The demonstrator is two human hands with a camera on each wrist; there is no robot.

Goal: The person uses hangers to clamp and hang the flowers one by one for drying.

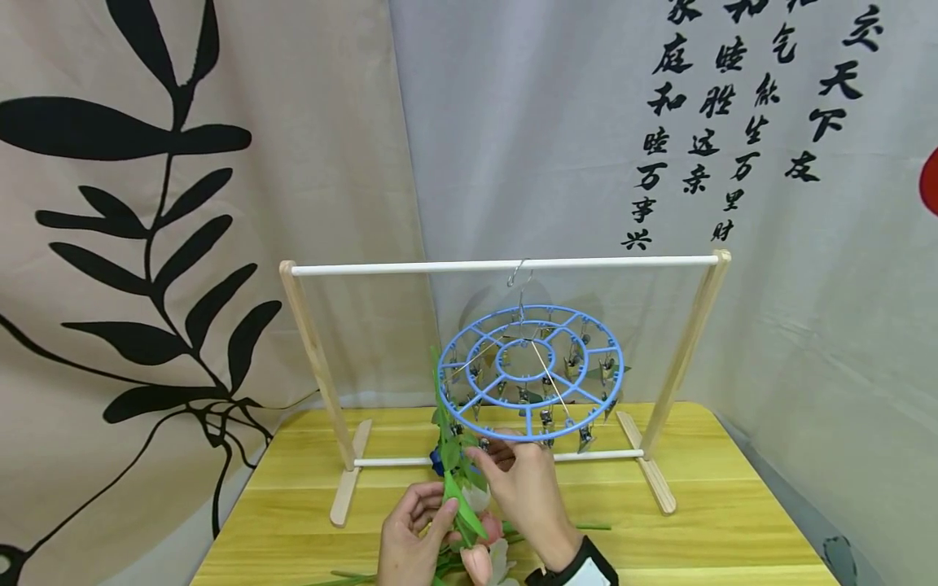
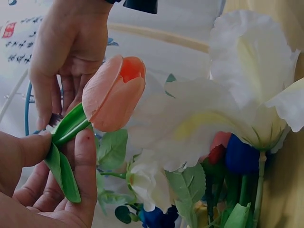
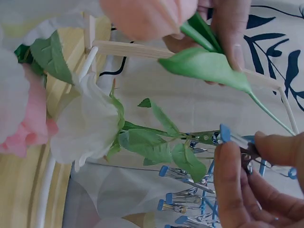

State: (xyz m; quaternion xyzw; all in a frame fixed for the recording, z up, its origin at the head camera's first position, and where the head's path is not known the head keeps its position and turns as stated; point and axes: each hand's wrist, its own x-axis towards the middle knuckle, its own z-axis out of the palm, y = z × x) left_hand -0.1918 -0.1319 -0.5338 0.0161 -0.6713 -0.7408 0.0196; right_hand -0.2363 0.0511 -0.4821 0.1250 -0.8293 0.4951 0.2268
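Note:
My left hand pinches the green stem of a peach tulip just below its bloom, between thumb and fingers. Long leaves hang beside the stem. My right hand is under the near rim of a round blue clip hanger. Between its thumb and index finger it pinches a metal clip with blue ends. Head-down from the hanger, close to this clip, is a white rose with green leaves. The tulip's thin stem runs up past the right fingertips.
A wooden rack with a white bar carries the hanger by its hook. Several metal clips dangle from the rings. More artificial flowers lie on the wooden table, including a large white flower and a blue bloom. A printed curtain hangs behind.

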